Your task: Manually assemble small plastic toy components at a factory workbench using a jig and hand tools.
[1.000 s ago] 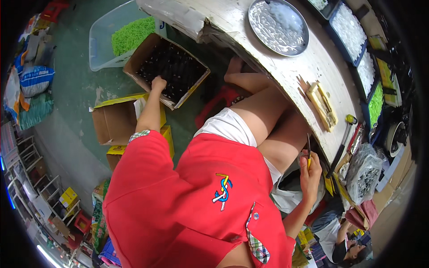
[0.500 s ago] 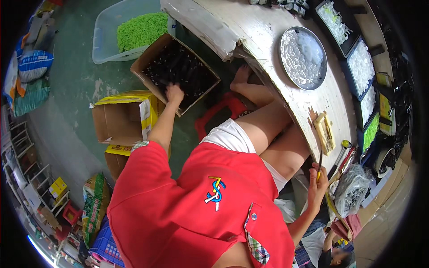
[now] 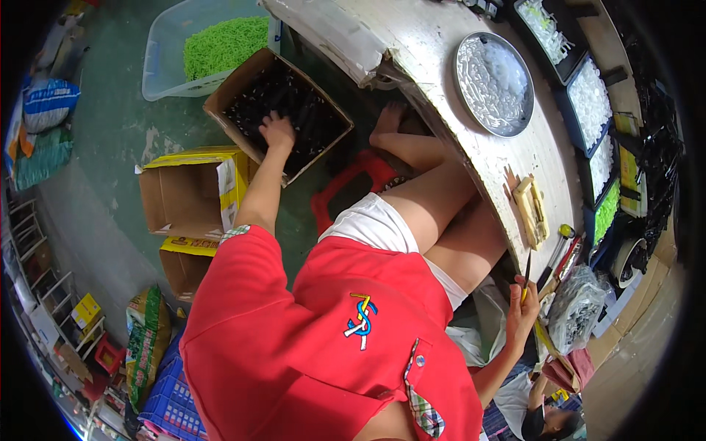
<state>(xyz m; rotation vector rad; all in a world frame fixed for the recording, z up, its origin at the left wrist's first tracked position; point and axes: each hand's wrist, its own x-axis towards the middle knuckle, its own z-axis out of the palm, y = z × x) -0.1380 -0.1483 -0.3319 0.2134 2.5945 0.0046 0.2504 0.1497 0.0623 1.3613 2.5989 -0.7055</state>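
Over a cardboard box (image 3: 213, 109) of small black pieces, my left hand (image 3: 278, 134) reaches down with its fingers spread. Its fingertips touch or hover at the dark heap, and no piece shows in them. At the table's near right edge, my right hand (image 3: 523, 312) is closed around a thin pointed tool (image 3: 524, 292) with a yellow handle and a dark, slim shaft pointing up. Beyond that tool lies a small pale yellow wooden fixture (image 3: 531, 213) on the table. Farther up stands a round metal tray (image 3: 491, 92) with translucent whitish pieces.
Left of the table, a clear tub (image 3: 158, 66) holds bright green pieces. Two yellow cartons (image 3: 184, 198) lie open below the box. A red stool (image 3: 331, 198) stands under the table edge. Dark bins (image 3: 566, 62) of white and green parts line the table's far side.
My left hand has shifted within the box, and its fingers have spread from a more gathered shape. My right hand keeps hold of the yellow-handled tool. The whole view has shifted slightly.
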